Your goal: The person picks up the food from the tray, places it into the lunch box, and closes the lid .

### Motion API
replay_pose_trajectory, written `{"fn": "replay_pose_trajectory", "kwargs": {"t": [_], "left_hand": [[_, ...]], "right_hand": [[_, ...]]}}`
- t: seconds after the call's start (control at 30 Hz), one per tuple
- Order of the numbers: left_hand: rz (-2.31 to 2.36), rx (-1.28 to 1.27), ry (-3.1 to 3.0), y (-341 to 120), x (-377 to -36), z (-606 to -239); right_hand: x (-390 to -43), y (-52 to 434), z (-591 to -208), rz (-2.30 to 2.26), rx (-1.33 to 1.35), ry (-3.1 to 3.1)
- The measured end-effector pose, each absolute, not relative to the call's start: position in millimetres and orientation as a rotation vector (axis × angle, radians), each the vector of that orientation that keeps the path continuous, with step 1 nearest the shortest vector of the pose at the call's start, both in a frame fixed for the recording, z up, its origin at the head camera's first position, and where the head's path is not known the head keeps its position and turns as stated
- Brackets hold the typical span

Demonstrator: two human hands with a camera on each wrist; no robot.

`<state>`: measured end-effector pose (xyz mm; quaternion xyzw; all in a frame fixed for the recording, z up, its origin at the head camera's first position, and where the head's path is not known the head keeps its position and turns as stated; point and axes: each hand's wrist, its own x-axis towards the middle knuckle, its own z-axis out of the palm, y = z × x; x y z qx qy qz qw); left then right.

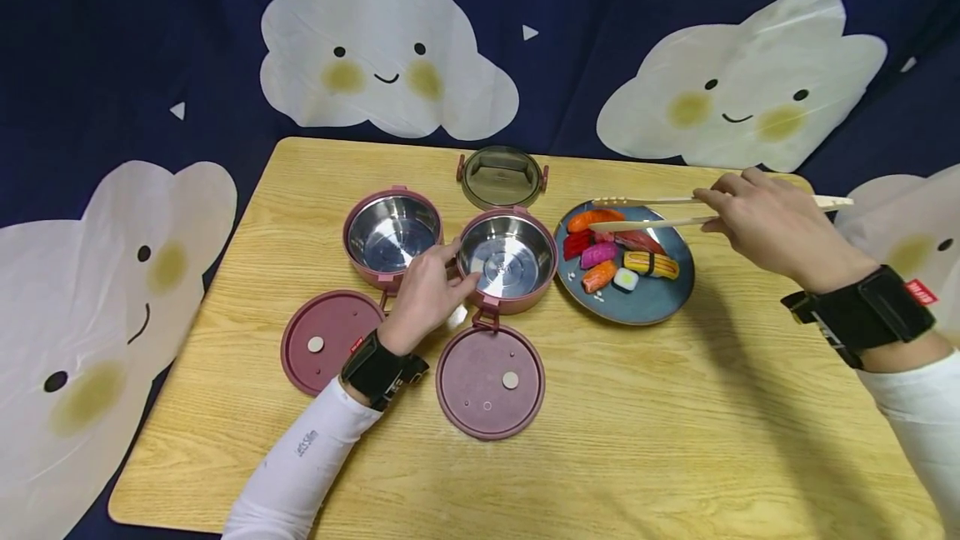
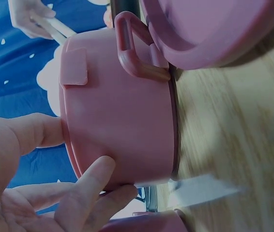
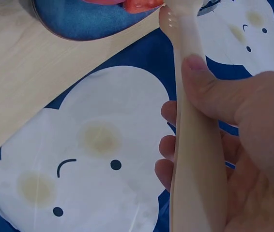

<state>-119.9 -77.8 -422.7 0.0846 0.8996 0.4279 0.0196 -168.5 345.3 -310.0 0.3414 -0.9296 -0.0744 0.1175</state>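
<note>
On the desk [image 1: 675, 440], from the head view, the left hand [image 1: 423, 294] steadies the right-hand steel bowl [image 1: 507, 257], while the right hand [image 1: 772, 219] holds wooden tongs [image 1: 675, 212] over the sushi plate [image 1: 660, 302]. The left wrist view shows fingers [image 2: 86, 186] curled against the bowl's pink wall [image 2: 122, 125], bracing it. The right wrist view shows thumb and fingers [image 3: 168, 142] clamped around the tongs' handle [image 3: 195, 159].

left hand [image 1: 426, 294] grips steel bowl [image 1: 507, 259] | right hand [image 1: 772, 226] holds tongs [image 1: 675, 212] over sushi plate [image 1: 651, 300]

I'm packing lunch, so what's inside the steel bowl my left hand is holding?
The steel bowl under the left hand shows only bare metal inside, no food. The sushi is on the blue plate.
</note>
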Motion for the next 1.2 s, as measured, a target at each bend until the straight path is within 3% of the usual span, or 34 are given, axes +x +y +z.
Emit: {"fn": "replay_pose_trajectory", "kwargs": {"t": [1.2], "left_hand": [[1.271, 0.228, 2.823, -76, -121, -424]], "right_hand": [[-201, 335, -302, -0.365, 0.979, -2.883]]}}
